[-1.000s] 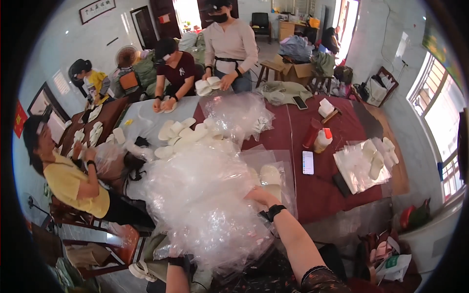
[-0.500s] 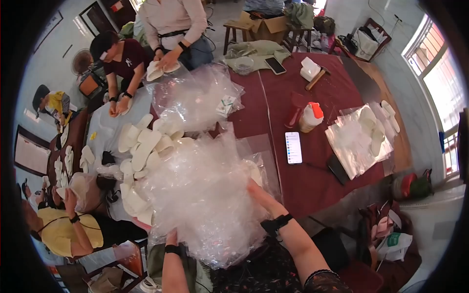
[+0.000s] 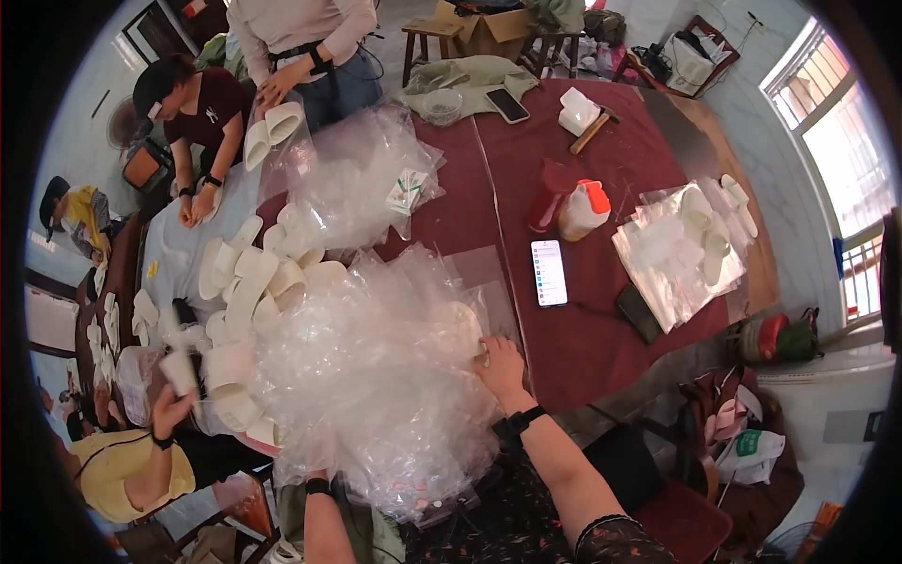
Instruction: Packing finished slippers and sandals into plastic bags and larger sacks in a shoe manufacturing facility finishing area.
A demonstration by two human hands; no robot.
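A big heap of clear plastic bags point(image 3: 376, 376) lies in front of me, over the near edge of the table. My right hand point(image 3: 502, 368) is at the heap's right side, fingers curled on the edge of a clear bag beside a pale slipper point(image 3: 458, 324) seen through the plastic. At the lower left of the heap is my left hand point(image 3: 318, 477); plastic covers its fingers, so their grip is hidden. White slippers point(image 3: 246, 282) are piled against the heap's left side.
A phone point(image 3: 549, 273), a bottle with an orange cap point(image 3: 584, 209) and a hammer point(image 3: 594, 132) lie to the right on the dark red cloth point(image 3: 583, 367). Farther right, flat bags point(image 3: 667, 254) carry slippers. Co-workers handle slippers at the left and far side.
The view has shifted a little to the right. My right hand's fingers have come out from the plastic at the heap's edge. Across the table, a standing person now holds up a bagged pair of slippers.
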